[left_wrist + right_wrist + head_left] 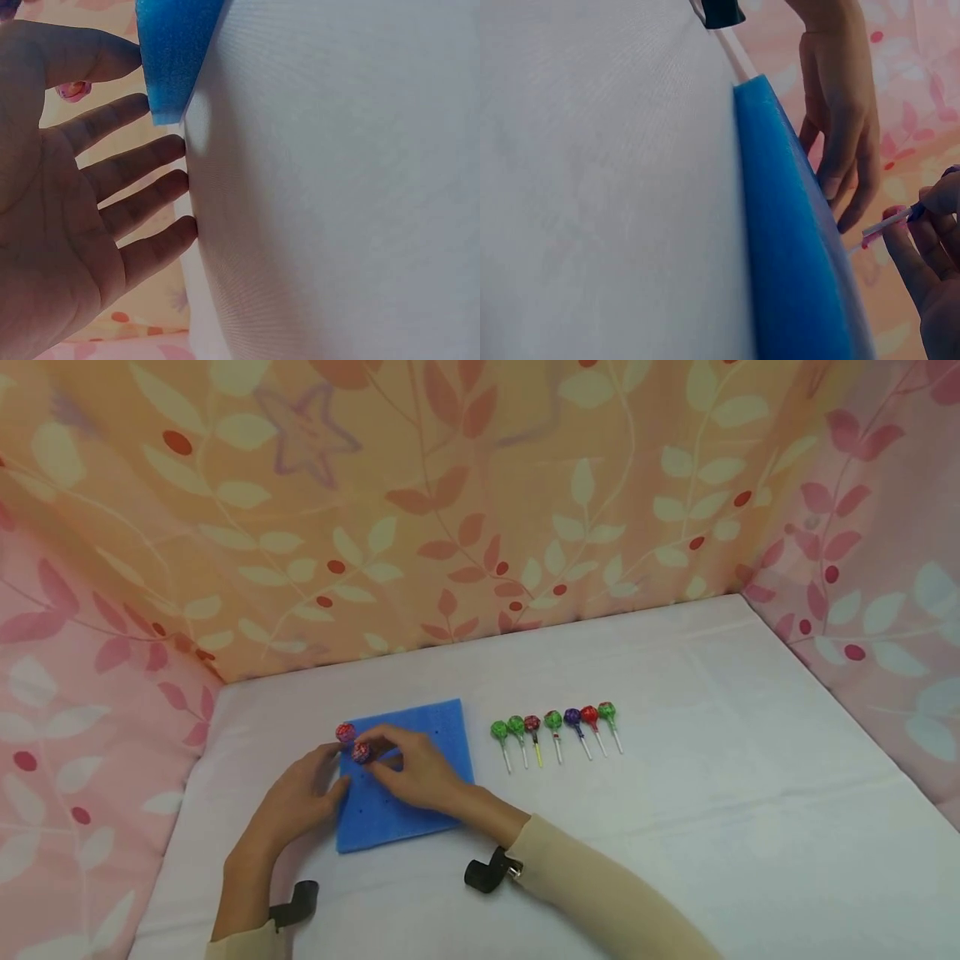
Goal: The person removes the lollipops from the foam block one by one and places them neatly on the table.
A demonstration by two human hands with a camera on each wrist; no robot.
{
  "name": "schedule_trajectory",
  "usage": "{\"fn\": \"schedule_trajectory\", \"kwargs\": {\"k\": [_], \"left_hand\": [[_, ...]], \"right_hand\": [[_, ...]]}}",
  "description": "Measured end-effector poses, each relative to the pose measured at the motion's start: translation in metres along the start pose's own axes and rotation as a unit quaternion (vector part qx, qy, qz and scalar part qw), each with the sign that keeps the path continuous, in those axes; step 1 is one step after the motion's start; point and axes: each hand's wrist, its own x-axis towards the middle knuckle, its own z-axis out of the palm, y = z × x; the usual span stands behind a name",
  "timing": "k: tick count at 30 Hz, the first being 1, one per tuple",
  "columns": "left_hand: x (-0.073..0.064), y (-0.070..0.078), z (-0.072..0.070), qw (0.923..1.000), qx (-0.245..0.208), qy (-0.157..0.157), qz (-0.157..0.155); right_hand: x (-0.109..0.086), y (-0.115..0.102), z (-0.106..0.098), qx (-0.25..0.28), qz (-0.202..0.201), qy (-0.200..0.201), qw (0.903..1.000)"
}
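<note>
A blue foam board with small holes lies on the white table. My right hand is above its left part, pinching a lollipop with a dark, patterned wrapper. In the right wrist view the white stick of that lollipop slants towards the board, its tip apart from the foam. Another lollipop, pinkish red, stands at the board's far left corner. At the board's left edge is my left hand, its fingers extended and spread. The left wrist view has its thumb touching the foam edge.
Right of the board several lollipops lie in a row, wrapped in green, red and purple, sticks towards me. Patterned cloth walls the table at the back and both sides. A dark camera mount sits on each wrist.
</note>
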Motion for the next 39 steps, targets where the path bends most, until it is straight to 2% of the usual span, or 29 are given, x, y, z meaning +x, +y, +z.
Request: {"fn": "schedule_trajectory", "kwargs": {"k": [9, 15, 22, 26, 33, 39], "left_hand": [[-0.001, 0.001, 0.0, 0.9999, 0.001, -0.011, -0.01], [-0.002, 0.0, -0.001, 0.9995, -0.001, -0.021, -0.022], [-0.002, -0.001, 0.0, 0.9994, -0.001, -0.026, -0.021], [-0.003, 0.0, 0.0, 0.9996, 0.003, -0.021, -0.015], [-0.004, 0.002, 0.001, 0.9994, -0.003, -0.023, -0.027], [-0.001, 0.002, 0.002, 0.9995, -0.002, -0.019, -0.026]], "right_hand": [[-0.018, -0.008, -0.029, -0.018, -0.006, 0.013, 0.9997], [-0.032, -0.007, -0.041, -0.045, -0.027, 0.028, 0.9983], [-0.049, -0.008, -0.054, -0.048, -0.013, 0.045, 0.9977], [-0.055, -0.006, -0.06, -0.057, -0.011, 0.054, 0.9968], [-0.063, -0.003, -0.07, -0.056, -0.012, 0.082, 0.995], [-0.071, -0.002, -0.085, -0.052, -0.001, 0.085, 0.995]]}}
